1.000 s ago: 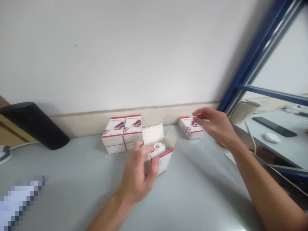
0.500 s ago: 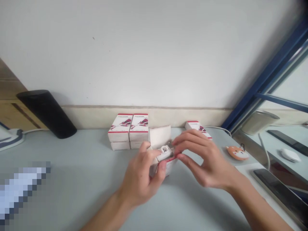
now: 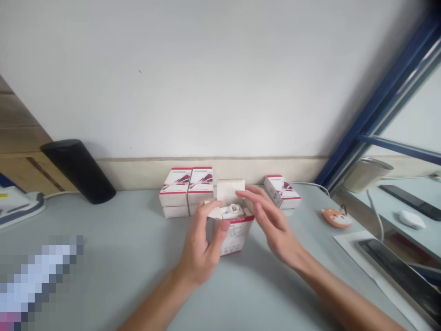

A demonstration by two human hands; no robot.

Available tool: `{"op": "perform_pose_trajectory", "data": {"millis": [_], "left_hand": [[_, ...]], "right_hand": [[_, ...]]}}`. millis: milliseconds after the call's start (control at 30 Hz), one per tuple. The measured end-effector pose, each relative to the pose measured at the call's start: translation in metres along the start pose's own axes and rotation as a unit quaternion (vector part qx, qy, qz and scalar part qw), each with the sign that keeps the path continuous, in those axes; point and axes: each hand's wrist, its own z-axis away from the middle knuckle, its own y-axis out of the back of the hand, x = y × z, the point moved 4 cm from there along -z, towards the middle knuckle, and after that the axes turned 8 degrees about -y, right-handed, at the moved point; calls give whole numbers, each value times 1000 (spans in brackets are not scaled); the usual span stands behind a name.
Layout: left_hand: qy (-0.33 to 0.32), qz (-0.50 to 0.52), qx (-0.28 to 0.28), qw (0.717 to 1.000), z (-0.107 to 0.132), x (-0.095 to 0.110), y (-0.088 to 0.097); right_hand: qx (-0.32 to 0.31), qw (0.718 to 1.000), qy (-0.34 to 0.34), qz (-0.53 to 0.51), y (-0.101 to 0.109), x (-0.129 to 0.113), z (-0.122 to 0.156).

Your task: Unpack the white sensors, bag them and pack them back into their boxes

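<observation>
My left hand grips a small white and red carton that stands on the pale grey table. Its top flap is up, and a white object shows inside the opening. My right hand hovers at the carton's right side with fingers stretched toward the opening, touching or nearly touching its edge. Behind the carton sits a stack of matching boxes. Another single box lies to the right by the wall.
A black cylinder leans at the back left. An orange fox-shaped item and a dark phone on white paper lie to the right. A blue frame and a metal cup stand beyond.
My right hand came from the single box at the right over to the open carton, then drew back slightly with its fingers straighter. The view shifted left.
</observation>
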Motion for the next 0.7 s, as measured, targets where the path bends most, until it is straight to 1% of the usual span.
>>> {"op": "perform_pose_trajectory", "data": {"millis": [67, 100, 167, 233, 300, 367, 433, 467, 533, 633, 700], "left_hand": [[7, 2, -45, 999, -4, 3, 2], [5, 2, -62, 998, -6, 5, 4], [1, -3, -82, 997, -9, 8, 6], [8, -11, -89, 996, -9, 7, 6], [10, -11, -88, 996, -7, 6, 4], [-13, -10, -73, 997, -3, 6, 0], [-35, -2, -40, 999, 2, 5, -3], [-43, 9, -21, 999, 4, 4, -4], [-55, 30, 1, 998, 6, 2, -6], [-81, 31, 0, 996, 5, 0, -7], [-96, 20, -2, 995, 4, 0, -6]], "right_hand": [[-17, 999, -22, -22, -2, 1, 1], [-15, 998, -31, -51, -3, 2, 1], [8, 990, -41, -134, -5, 2, 1], [30, 974, -48, -221, -7, 1, -1], [20, 954, -78, -287, -10, 0, -3], [0, 933, -133, -335, -12, -1, -5], [-5, 915, -176, -362, -12, -1, -5], [-2, 913, -184, -365, -11, -1, -5], [7, 922, -168, -348, -8, -1, -4], [7, 960, -95, -262, -6, 0, -3], [12, 979, -57, -198, -5, 1, -3]]}}
